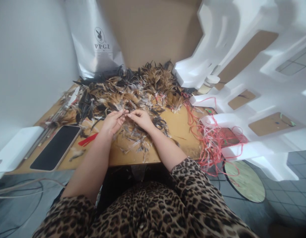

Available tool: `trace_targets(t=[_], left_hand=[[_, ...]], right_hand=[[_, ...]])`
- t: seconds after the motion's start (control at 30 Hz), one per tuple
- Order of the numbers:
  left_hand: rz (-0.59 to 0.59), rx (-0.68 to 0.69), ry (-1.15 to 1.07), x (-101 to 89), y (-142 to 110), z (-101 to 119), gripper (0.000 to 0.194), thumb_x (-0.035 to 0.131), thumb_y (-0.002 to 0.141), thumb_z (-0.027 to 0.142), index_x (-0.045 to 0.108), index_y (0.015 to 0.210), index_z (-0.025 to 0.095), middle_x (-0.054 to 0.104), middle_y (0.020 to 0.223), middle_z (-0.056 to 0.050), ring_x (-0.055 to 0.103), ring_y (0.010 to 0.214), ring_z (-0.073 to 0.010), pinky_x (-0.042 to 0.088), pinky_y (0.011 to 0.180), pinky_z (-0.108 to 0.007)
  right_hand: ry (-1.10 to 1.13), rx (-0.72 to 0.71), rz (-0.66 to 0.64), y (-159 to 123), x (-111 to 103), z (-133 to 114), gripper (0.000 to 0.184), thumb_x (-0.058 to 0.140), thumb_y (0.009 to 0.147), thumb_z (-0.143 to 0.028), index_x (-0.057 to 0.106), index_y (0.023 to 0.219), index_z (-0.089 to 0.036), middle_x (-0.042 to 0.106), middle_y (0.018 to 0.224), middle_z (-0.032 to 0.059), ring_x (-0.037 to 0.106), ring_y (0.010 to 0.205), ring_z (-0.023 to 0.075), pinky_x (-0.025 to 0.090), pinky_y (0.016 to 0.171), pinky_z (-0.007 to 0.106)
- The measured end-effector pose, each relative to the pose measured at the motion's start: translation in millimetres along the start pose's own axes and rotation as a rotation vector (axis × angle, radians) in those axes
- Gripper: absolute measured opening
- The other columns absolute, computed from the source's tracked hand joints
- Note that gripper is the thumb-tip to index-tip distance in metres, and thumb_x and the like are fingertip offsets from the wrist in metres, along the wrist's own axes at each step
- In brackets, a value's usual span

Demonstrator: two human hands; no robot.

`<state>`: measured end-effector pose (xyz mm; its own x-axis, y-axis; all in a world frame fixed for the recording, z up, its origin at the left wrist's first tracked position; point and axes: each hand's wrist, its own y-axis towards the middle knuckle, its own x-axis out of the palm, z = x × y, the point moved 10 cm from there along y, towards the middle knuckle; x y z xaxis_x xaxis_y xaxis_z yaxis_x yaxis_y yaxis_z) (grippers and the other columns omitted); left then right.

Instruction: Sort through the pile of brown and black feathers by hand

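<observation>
Both hands meet over the near side of a big heap of brown and black feathers (pixel 113 86). My left hand (pixel 114 121) is closed in a pinch, its fingertips almost touching those of my right hand (pixel 141 119). That hand is pinched too, its back turned up. Whatever lies between the fingertips is too small to make out. Under and below the hands, loose pale feather bits (pixel 139 143) are scattered on the wooden table (pixel 184 127). Close to my left wrist lies a red strip (pixel 87 140).
A black-screened phone (pixel 56 147) and a white box-like device (pixel 17 148) lie at the left. Tangled pink-red string (pixel 212 145) hangs over the right edge beside white foam packaging (pixel 274 99). A small jar (pixel 208 84) and a silver bag (pixel 98 43) stand behind; a round stool (pixel 244 180) is below right.
</observation>
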<state>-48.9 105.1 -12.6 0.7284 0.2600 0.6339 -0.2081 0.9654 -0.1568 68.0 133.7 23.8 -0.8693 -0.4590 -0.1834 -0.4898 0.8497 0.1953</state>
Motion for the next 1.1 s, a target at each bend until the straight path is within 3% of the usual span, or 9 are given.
trace_targets(t=[0.2, 0.4, 0.5, 0.63, 0.7, 0.8, 0.9, 1.0, 1.1], left_hand=[[0.014, 0.032, 0.03, 0.3, -0.8, 4.1, 0.005, 0.068, 0.073, 0.009, 0.063, 0.073, 0.008, 0.07, 0.075, -0.008, 0.065, 0.062, -0.0089, 0.046, 0.047, -0.013], [0.018, 0.046, 0.03, -2.1, -0.1, 6.5, 0.005, 0.067, 0.074, 0.012, 0.063, 0.075, 0.009, 0.07, 0.075, -0.006, 0.066, 0.063, -0.0103, 0.046, 0.047, -0.015], [0.034, 0.052, 0.04, -5.7, 0.7, 7.9, 0.005, 0.066, 0.075, 0.013, 0.063, 0.077, 0.01, 0.07, 0.076, -0.006, 0.066, 0.062, -0.0095, 0.046, 0.046, -0.014], [0.031, 0.053, 0.045, -6.4, 1.0, 8.7, 0.003, 0.064, 0.077, 0.012, 0.063, 0.078, 0.01, 0.07, 0.077, -0.005, 0.064, 0.061, -0.0082, 0.045, 0.046, -0.014], [0.033, 0.051, 0.045, -6.1, 0.5, 8.9, 0.003, 0.064, 0.077, 0.012, 0.063, 0.078, 0.01, 0.07, 0.076, -0.005, 0.064, 0.06, -0.0081, 0.044, 0.045, -0.014], [0.037, 0.044, 0.046, -5.1, -0.2, 8.9, 0.003, 0.064, 0.077, 0.012, 0.063, 0.077, 0.009, 0.07, 0.076, -0.005, 0.063, 0.059, -0.008, 0.043, 0.045, -0.014], [0.037, 0.043, 0.041, -4.3, -0.5, 9.3, 0.004, 0.065, 0.076, 0.012, 0.063, 0.077, 0.009, 0.07, 0.075, -0.005, 0.063, 0.059, -0.008, 0.043, 0.045, -0.014], [0.033, 0.029, 0.042, -4.0, -0.3, 7.7, 0.004, 0.065, 0.076, 0.013, 0.063, 0.077, 0.009, 0.07, 0.075, -0.006, 0.063, 0.059, -0.008, 0.044, 0.045, -0.014], [0.036, 0.011, 0.046, -4.7, -0.1, 5.3, 0.004, 0.065, 0.076, 0.012, 0.063, 0.077, 0.009, 0.07, 0.076, -0.006, 0.063, 0.059, -0.008, 0.044, 0.045, -0.014]], right_hand=[[-0.073, 0.104, -0.142, -0.7, 17.1, 17.9, 0.029, 0.067, 0.067, -0.039, 0.066, 0.075, -0.011, 0.058, 0.059, -0.0025, 0.045, 0.052, 0.005, 0.036, 0.054, 0.018], [-0.035, 0.072, -0.163, 3.1, 6.1, 11.5, 0.02, 0.065, 0.068, -0.029, 0.064, 0.078, -0.011, 0.06, 0.064, -0.0021, 0.048, 0.055, 0.0053, 0.039, 0.059, 0.019], [-0.064, 0.056, -0.38, -3.7, 15.2, 4.7, 0.026, 0.068, 0.066, -0.028, 0.064, 0.085, -0.01, 0.061, 0.068, -0.0014, 0.05, 0.058, 0.0062, 0.04, 0.06, 0.02], [-0.376, -0.049, -0.58, -17.7, 30.3, -1.5, 0.039, 0.073, 0.062, -0.03, 0.066, 0.097, -0.013, 0.059, 0.073, -0.0018, 0.048, 0.061, 0.0065, 0.037, 0.06, 0.02], [-0.557, -0.135, -0.565, -19.4, 35.6, -4.5, 0.036, 0.074, 0.061, -0.024, 0.068, 0.094, -0.014, 0.058, 0.075, -0.0013, 0.048, 0.064, 0.0071, 0.036, 0.062, 0.02], [-0.632, -0.191, -0.497, -16.7, 40.1, -5.8, 0.012, 0.065, 0.067, -0.017, 0.069, 0.078, -0.014, 0.06, 0.071, -0.0002, 0.049, 0.063, 0.0077, 0.036, 0.065, 0.021], [-0.377, -0.151, -0.327, -6.0, 24.9, -9.7, 0.01, 0.061, 0.072, -0.021, 0.066, 0.07, -0.012, 0.061, 0.068, 0.0001, 0.051, 0.062, 0.0077, 0.038, 0.066, 0.021], [-0.032, 0.028, -0.147, 3.1, -1.6, -0.9, 0.018, 0.063, 0.071, -0.031, 0.062, 0.074, -0.013, 0.057, 0.058, -0.003, 0.047, 0.052, 0.0068, 0.037, 0.056, 0.021], [0.127, 0.154, -0.091, 3.4, -14.6, 5.4, 0.023, 0.064, 0.07, -0.036, 0.059, 0.076, -0.014, 0.052, 0.051, -0.0057, 0.04, 0.045, 0.0057, 0.033, 0.049, 0.02]])
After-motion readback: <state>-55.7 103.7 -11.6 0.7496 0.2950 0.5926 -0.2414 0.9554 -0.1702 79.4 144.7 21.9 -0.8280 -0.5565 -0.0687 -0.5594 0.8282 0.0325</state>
